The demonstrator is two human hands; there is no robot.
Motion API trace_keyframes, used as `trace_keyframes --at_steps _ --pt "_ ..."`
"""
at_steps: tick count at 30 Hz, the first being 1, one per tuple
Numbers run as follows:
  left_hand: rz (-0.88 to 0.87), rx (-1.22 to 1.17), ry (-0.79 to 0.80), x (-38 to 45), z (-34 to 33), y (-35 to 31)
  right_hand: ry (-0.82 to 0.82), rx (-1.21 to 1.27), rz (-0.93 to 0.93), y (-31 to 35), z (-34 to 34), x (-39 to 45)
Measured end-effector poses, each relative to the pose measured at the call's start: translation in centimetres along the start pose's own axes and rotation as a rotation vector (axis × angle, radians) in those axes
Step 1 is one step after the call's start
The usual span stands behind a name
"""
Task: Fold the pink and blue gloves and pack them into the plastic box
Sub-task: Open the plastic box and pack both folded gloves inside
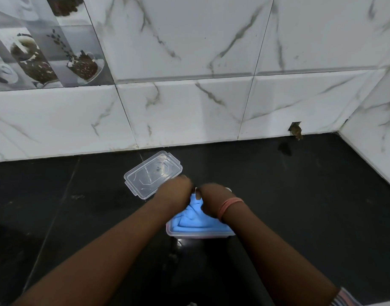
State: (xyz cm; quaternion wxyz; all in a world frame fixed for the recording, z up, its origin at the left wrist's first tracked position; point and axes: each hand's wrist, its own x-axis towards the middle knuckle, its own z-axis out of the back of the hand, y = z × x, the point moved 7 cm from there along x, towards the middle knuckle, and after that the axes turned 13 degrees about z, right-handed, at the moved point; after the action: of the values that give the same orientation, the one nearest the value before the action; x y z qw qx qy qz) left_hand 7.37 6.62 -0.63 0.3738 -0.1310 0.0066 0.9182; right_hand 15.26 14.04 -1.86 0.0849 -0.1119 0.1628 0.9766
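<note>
Head view: at the far left we see picture tiles [46, 40] of coffee cups set in the marbled wall [189, 102]. On the black counter [68, 217] a clear lid [153, 174] lies flat near the wall. Just right of it our left hand [175, 189] curls down over the box's far end; its fingers are hidden, so we cannot tell what it holds. Our right hand [208, 200], an orange band [229, 207] at its wrist, presses its bent fingers into the blue gloves [196, 219] that fill the box [200, 234]. We cannot tell whether it grips them. At the far right a chipped hole [296, 130] breaks the wall's foot.
</note>
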Motion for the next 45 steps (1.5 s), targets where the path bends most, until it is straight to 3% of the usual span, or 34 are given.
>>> trace_keyframes --at_steps 3,7,11,14,19,22,26,28,31,35,38,41,45 --pt "0.196 -0.347 -0.119 1.9 2.7 3.2 -0.156 0.129 -0.026 -0.2 3.1 2.4" --pt "0.643 -0.725 -0.125 3.8 0.3 10.1 -0.283 0.306 -0.056 -1.2 4.3 6.6" --pt "1.140 -0.849 -0.036 3.4 -4.6 16.5 -0.191 0.339 -0.095 -2.6 2.4 10.5" --pt "1.300 -0.901 0.015 3.4 -6.8 18.5 -0.095 0.380 -0.106 -3.1 0.9 13.2" --pt "1.234 -0.984 -0.022 5.3 -7.8 19.2 0.028 0.465 -0.142 -2.9 -1.3 16.7" --pt "1.218 -1.086 -0.049 6.1 -8.2 19.5 -0.023 0.461 -0.209 -3.4 -1.4 17.7" --pt "1.146 -1.129 -0.198 5.9 -7.1 19.0 -0.014 0.695 -0.328 -4.8 -1.5 16.6" --pt "1.058 -1.261 -0.269 5.6 -6.1 17.9 -0.107 0.851 -0.386 -5.8 -0.5 15.5" --pt "0.872 -1.649 -0.323 5.2 -4.0 15.4 -0.290 1.027 -0.444 -7.1 1.8 12.9" --pt "0.663 -2.118 -0.165 3.5 -1.8 11.0 -0.472 1.422 -0.443 -7.1 3.4 7.9" --pt "0.515 -2.232 -0.046 2.5 -1.2 9.2 -0.537 1.594 -0.412 -6.9 3.8 4.2" --pt "0.456 -2.193 0.062 0.8 -0.7 7.9 -0.534 1.482 -0.327 -6.6 3.7 0.4" --pt "0.367 -1.859 0.230 -1.7 -1.3 6.4 -0.312 1.114 -0.171 -5.8 2.3 -4.1"
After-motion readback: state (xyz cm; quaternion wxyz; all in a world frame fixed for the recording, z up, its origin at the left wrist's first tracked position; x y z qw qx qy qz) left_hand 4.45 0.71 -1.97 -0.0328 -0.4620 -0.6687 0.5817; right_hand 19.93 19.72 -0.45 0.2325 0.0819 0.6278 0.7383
